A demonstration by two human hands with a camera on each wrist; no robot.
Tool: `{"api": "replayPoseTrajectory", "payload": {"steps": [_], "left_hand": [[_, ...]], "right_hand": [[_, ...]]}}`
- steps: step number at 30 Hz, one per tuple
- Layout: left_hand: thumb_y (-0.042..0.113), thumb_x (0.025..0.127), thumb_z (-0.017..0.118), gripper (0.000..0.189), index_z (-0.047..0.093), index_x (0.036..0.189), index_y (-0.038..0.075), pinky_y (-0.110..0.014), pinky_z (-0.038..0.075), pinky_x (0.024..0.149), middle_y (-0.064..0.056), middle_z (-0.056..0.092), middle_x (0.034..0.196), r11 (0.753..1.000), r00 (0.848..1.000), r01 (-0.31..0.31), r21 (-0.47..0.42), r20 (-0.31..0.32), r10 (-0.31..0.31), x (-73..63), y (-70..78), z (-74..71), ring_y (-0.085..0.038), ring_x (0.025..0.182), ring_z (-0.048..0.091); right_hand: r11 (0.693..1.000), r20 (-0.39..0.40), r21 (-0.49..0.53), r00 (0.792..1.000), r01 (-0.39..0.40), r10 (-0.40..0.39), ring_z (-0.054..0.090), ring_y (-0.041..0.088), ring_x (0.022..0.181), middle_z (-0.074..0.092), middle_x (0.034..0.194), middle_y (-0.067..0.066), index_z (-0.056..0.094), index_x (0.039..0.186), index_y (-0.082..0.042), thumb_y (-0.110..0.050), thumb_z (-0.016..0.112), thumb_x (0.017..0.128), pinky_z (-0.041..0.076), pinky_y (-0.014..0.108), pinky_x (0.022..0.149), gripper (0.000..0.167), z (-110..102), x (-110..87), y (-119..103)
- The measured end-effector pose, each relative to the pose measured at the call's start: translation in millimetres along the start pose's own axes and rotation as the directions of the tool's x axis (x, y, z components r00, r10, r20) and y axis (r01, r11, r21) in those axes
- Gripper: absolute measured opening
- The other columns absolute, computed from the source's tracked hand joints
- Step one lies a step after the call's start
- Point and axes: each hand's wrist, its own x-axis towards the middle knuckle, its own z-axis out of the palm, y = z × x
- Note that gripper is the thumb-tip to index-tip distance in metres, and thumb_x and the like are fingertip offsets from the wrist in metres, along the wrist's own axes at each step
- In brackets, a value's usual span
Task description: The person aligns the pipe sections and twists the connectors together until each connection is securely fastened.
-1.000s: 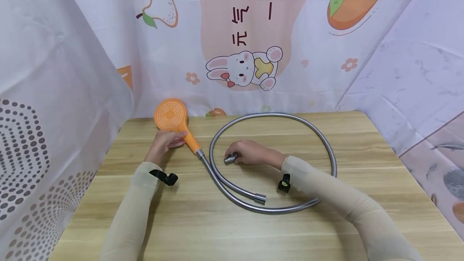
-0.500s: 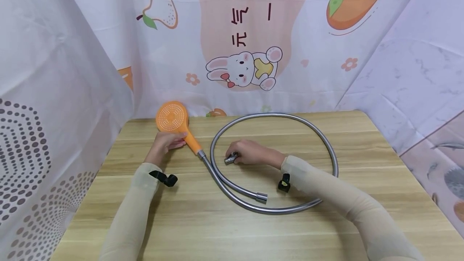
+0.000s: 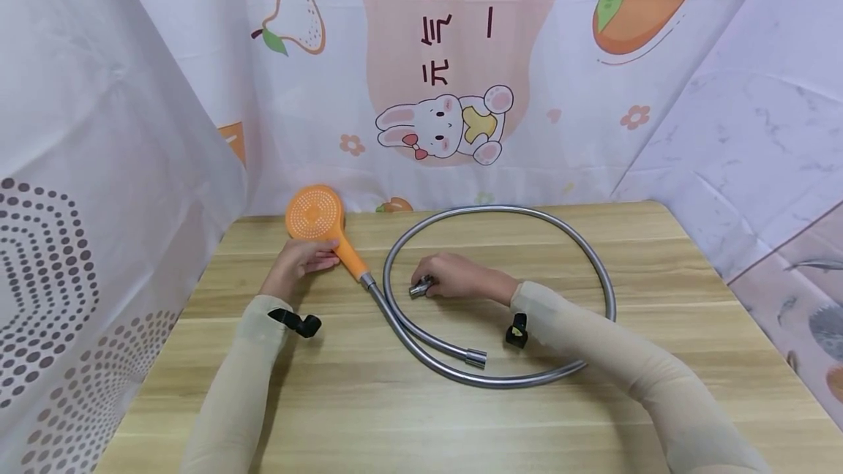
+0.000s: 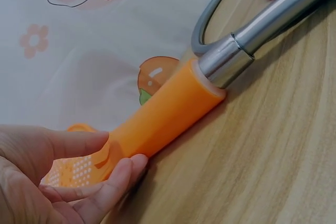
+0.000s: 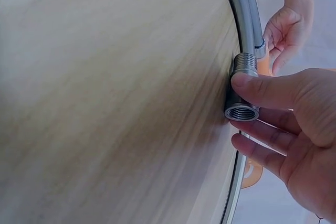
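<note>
An orange handheld shower head (image 3: 315, 212) lies at the left back of the table, its dotted spray face up. My left hand (image 3: 296, 262) pinches it at the neck, thumb on one side and fingertips on the other, as the left wrist view shows (image 4: 31, 156). From the handle's end runs a grey metal shower hose (image 3: 490, 384), looped on the table, with a silver end nut (image 3: 476, 358) loose near the middle. Inside the loop my right hand (image 3: 454, 276) holds a short metal threaded connector (image 5: 242, 90) between thumb and fingers, low over the wood.
The wooden table (image 3: 369, 423) has printed curtains (image 3: 560, 159) hanging behind it and at both sides. The right forearm crosses over the right part of the hose loop. A black wrist camera (image 3: 516, 331) sits on each sleeve.
The shower head has shifted very slightly right and nearer, and the hose has moved a little with it. Both hands keep their holds; the right hand has hardly moved.
</note>
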Motion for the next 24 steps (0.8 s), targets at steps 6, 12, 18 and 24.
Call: {"api": "replayPoseTrajectory", "payload": {"steps": [6,12,18,24], "left_hand": [[0.009,0.097,0.067,0.014,0.063,0.105,-0.002,-0.029,0.062,0.077,-0.007,0.073,0.077,1.000,0.997,-0.022,0.010,0.072,0.021,-6.6,-0.2,-5.5,-0.016,0.070,0.075],[0.009,0.100,0.063,0.024,0.061,0.119,-0.006,-0.028,0.061,0.081,-0.005,0.074,0.079,0.998,0.993,-0.067,0.013,0.096,0.066,-17.8,4.4,-13.2,-0.014,0.074,0.075],[0.017,0.101,0.062,0.022,0.058,0.115,-0.001,-0.024,0.061,0.074,0.001,0.073,0.075,0.985,0.991,-0.079,0.154,0.121,0.061,-23.2,17.3,-6.6,-0.007,0.068,0.072],[0.020,0.103,0.060,0.037,0.056,0.125,-0.010,-0.027,0.061,0.080,-0.001,0.076,0.086,0.896,0.938,-0.284,0.341,0.291,0.187,-32.5,25.8,18.0,-0.008,0.077,0.074]], "right_hand": [[1.000,0.007,-0.003,1.000,0.010,-0.010,0.070,0.017,0.105,0.075,0.113,0.006,0.076,0.113,-0.010,-0.003,0.080,0.086,0.057,0.031,0.093,0.029,-0.4,0.0,0.7],[1.000,0.005,-0.001,1.000,0.013,-0.013,0.070,0.017,0.105,0.075,0.113,0.005,0.076,0.113,-0.010,-0.003,0.080,0.086,0.056,0.031,0.093,0.028,-0.4,-0.1,0.4],[1.000,0.004,0.009,1.000,0.024,-0.024,0.070,0.019,0.107,0.075,0.113,0.007,0.076,0.113,-0.008,-0.003,0.079,0.086,0.056,0.031,0.095,0.027,-0.4,-0.8,0.2],[0.999,-0.013,0.010,0.999,0.035,-0.035,0.070,0.019,0.105,0.076,0.112,0.007,0.076,0.112,-0.007,-0.001,0.079,0.086,0.056,0.031,0.094,0.027,-1.5,-1.3,1.1]]}}
